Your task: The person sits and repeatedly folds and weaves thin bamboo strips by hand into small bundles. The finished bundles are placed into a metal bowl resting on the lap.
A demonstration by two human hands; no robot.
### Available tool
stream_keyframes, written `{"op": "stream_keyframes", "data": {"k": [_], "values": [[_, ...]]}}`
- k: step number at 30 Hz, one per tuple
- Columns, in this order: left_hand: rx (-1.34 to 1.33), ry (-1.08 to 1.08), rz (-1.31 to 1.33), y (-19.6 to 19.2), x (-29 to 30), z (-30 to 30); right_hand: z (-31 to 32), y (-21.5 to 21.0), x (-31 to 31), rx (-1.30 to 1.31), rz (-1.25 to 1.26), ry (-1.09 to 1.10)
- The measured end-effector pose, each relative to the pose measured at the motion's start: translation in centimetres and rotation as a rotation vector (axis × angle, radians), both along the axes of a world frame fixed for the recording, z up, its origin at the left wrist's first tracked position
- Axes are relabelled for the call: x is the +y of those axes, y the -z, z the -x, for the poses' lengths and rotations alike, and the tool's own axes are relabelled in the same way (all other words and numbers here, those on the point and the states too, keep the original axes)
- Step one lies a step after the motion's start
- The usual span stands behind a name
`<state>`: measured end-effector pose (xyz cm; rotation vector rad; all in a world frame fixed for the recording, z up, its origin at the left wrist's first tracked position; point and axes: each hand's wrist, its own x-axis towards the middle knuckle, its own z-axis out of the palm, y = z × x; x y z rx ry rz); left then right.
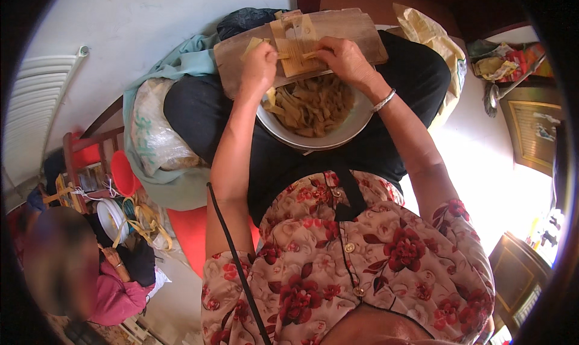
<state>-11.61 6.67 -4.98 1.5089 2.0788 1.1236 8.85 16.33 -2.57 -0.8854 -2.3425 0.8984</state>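
Observation:
Across my knees lies a wooden board (pixel 356 37), and on it rests a flat yellowish piece (pixel 294 40) with fine ridges, its material unclear. My left hand (pixel 259 69) is closed at its left edge, pinching a narrow yellow strip (pixel 281 56). On the other side my right hand (pixel 348 59), with a bracelet at the wrist, pinches another strip end (pixel 310 56). Just below the board, a white bowl (pixel 289 142) in my lap holds a heap of flat brownish-yellow strips (pixel 315 107). One pale strip hangs by my left wrist.
A plastic-wrapped bundle (pixel 158 125) and pale green cloth (pixel 181 59) are at my left knee. A brown paper sack (pixel 443 50) stands by my right knee. At lower left, another person (pixel 120 297) sits beside a white basin (pixel 113 220). A white radiator (pixel 45 89) is on the wall.

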Motion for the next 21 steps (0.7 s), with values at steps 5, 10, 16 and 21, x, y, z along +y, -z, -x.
{"op": "stream_keyframes", "data": {"k": [5, 10, 16, 21], "values": [[-0.202, -0.062, 0.055, -1.6, -2.2, -1.7, -1.3, -2.2, -2.5, 0.063, -0.519, -0.009], [-1.128, 0.131, 0.087, -4.6, -4.8, -8.9, -0.2, -3.8, -5.8, -0.006, -0.329, -0.004], [-0.547, 0.420, 0.140, -7.2, -6.8, -6.9, -4.9, -5.8, -5.9, -0.148, -0.134, -0.530], [-0.818, 0.637, 0.090, -13.4, -8.7, -9.3, -7.2, -15.4, -12.0, 0.185, 0.963, -0.757]]}}
